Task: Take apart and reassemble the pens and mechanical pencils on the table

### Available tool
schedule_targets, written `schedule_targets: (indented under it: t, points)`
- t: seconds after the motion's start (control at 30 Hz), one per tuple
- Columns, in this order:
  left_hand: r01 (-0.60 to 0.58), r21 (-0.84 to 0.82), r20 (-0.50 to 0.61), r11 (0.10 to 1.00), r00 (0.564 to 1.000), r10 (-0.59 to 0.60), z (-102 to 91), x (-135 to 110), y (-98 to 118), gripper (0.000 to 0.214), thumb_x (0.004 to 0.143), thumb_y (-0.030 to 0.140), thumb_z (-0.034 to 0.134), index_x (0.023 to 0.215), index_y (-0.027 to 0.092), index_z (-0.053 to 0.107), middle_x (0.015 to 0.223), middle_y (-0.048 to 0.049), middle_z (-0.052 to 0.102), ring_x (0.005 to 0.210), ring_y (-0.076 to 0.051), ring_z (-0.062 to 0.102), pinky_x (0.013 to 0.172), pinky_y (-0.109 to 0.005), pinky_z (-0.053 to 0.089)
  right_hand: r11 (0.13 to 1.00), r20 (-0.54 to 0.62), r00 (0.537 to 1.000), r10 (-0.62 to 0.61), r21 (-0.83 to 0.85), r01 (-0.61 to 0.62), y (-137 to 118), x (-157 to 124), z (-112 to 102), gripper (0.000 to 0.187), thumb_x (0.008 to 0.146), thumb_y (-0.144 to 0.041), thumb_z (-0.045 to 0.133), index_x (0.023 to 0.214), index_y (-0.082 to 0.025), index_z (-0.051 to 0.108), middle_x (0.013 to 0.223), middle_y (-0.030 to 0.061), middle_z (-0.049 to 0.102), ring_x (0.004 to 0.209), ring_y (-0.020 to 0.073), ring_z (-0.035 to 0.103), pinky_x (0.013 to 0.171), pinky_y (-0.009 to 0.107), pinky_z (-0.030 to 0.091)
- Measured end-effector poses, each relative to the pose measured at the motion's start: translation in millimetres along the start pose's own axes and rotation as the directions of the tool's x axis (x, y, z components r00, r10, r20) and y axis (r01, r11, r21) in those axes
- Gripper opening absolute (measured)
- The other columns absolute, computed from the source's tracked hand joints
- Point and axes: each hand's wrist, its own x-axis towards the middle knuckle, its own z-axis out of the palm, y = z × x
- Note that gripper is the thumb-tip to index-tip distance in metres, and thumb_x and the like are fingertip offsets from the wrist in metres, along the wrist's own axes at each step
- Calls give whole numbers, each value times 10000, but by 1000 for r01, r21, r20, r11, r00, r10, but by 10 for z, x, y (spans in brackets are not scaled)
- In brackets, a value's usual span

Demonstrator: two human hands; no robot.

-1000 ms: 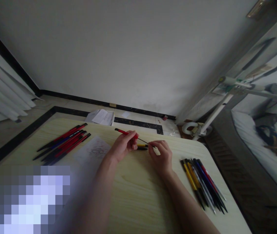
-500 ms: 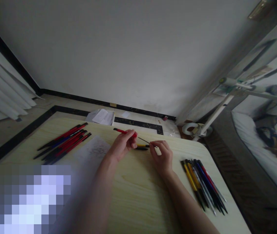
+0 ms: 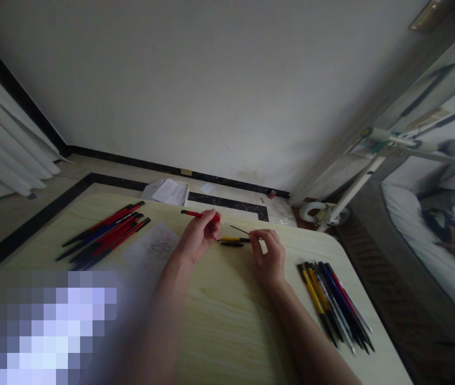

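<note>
My left hand (image 3: pixel 201 235) is closed round a red pen barrel (image 3: pixel 193 214) whose black end points to the left. In my right hand (image 3: pixel 268 254) a thin dark pen refill (image 3: pixel 239 229) is pinched between thumb and fingertips, its free end pointing left toward the red barrel. The two pieces are apart. Below them on the table lie a yellow and black pen piece (image 3: pixel 235 239) and a short black pen part (image 3: pixel 232 244); my right fingers partly hide the yellow piece's right end.
Several red pens and a blue one (image 3: pixel 105 235) lie at the table's left, beside a scribbled paper (image 3: pixel 157 243). Several yellow, clear, blue and red pens (image 3: pixel 335 305) lie at the right. A box of papers (image 3: pixel 167 191) stands beyond the table's far edge (image 3: pixel 291 227).
My left hand with the red barrel has shifted slightly left and up. My right hand with the refill has moved slightly right, widening the gap between the two.
</note>
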Motion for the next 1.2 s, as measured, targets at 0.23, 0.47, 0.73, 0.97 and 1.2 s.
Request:
schedule_targets:
  t: [0.23,0.47,0.73,0.97,1.2]
  points:
    - [3,-67,-18,998,1000,-4,-2,-2,23,155,720,281,585,716,129,556,528,32,489,429,-44,399,448,-207,298,1000,7,1000,12,9,-12,25,6,6,79,801,-184,489,797,-191,568,773,45,574,775,178,519,702,334,429]
    - [3,-125,8,992,1000,-2,-28,9,23,143,748,260,558,721,119,565,527,26,484,432,-42,392,444,-200,297,1000,36,999,24,11,-24,24,5,5,77,800,-185,486,797,-192,563,781,46,567,779,179,514,701,335,426]
    - [-33,-241,-2,970,999,34,-40,-14,101,119,743,246,562,738,127,569,502,43,447,408,-30,373,409,-173,281,1000,124,992,-5,-5,6,26,2,19,93,795,-187,485,821,-198,574,831,55,565,813,185,513,724,342,427]
    - [-28,-255,-51,967,999,16,-39,-32,138,127,734,262,572,723,136,561,489,57,418,381,-21,356,376,-161,272,1000,151,988,-23,-15,26,42,6,19,101,792,-189,493,832,-205,585,851,59,566,822,189,516,737,353,433]
    - [-22,-306,-36,952,999,11,-49,-56,185,133,746,272,556,715,143,554,490,68,396,365,-14,347,335,-144,260,999,170,985,-41,-26,47,40,7,24,100,792,-190,496,827,-205,588,851,60,566,817,188,513,730,352,433]
